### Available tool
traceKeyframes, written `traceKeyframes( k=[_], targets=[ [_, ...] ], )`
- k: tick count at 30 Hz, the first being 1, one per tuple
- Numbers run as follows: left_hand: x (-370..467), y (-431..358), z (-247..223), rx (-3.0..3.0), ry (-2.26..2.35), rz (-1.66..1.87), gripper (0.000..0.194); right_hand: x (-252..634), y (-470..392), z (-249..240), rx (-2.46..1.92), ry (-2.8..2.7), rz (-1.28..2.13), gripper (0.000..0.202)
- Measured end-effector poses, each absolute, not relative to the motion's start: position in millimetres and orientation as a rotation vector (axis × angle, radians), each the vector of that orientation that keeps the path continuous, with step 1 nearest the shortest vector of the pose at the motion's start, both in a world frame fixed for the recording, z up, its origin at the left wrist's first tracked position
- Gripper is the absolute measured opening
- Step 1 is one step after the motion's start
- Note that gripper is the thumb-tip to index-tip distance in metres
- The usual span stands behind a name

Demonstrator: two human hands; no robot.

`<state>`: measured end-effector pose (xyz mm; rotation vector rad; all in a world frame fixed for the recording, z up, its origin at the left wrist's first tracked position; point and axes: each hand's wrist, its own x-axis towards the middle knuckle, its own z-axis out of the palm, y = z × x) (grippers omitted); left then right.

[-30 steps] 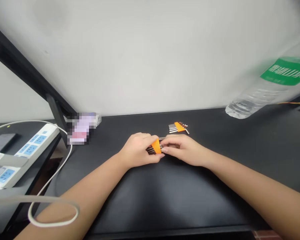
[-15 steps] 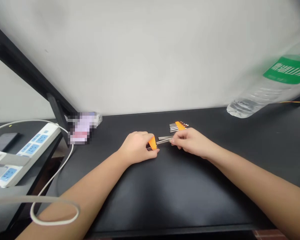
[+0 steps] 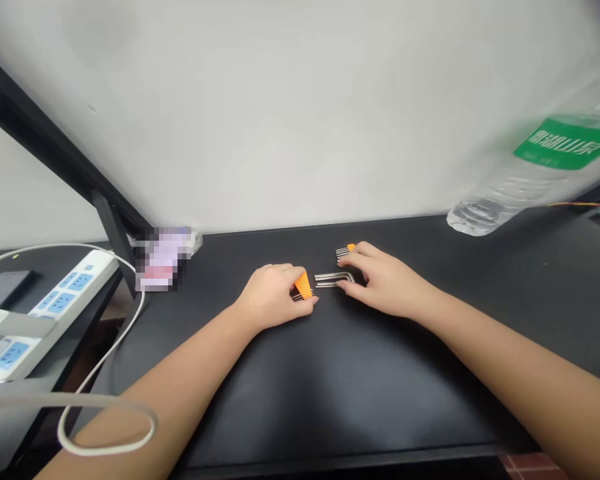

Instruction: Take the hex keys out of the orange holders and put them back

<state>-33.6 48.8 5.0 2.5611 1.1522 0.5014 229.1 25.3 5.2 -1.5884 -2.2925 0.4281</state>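
Note:
My left hand (image 3: pixel 275 297) is closed on an orange hex key holder (image 3: pixel 303 285), pinching it between thumb and fingers; thin metal keys show in it. To its right, two loose L-shaped hex keys (image 3: pixel 330 277) lie on the black table (image 3: pixel 340 393), their bent ends toward my right hand (image 3: pixel 380 280). That hand is open, thumb and fingers apart around the bent ends, the thumb close to the nearer key. Just behind its fingers lies a second orange holder (image 3: pixel 351 247) with several hex keys, partly hidden by the hand.
A water bottle (image 3: pixel 510 193) with a green label stands at the back right by the wall. On the left are a white power strip (image 3: pixel 55 303), a pale cable (image 3: pixel 143 293), a dark phone (image 3: pixel 7 287) and a blurred-out item (image 3: pixel 165 257) by a black frame post.
My right hand has let go of a hex key and opened, moving slightly up over the second holder. The key now rests beside the other. My left hand keeps its hold.

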Motion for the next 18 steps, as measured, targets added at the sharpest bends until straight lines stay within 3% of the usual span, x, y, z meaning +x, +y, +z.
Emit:
traceKeyframes(
  k=[18],
  targets=[
    [-33,47,7,2.562,1.076,0.528,0.026,218,23,7,-1.393,-2.234,0.475,0.016]
  ],
)
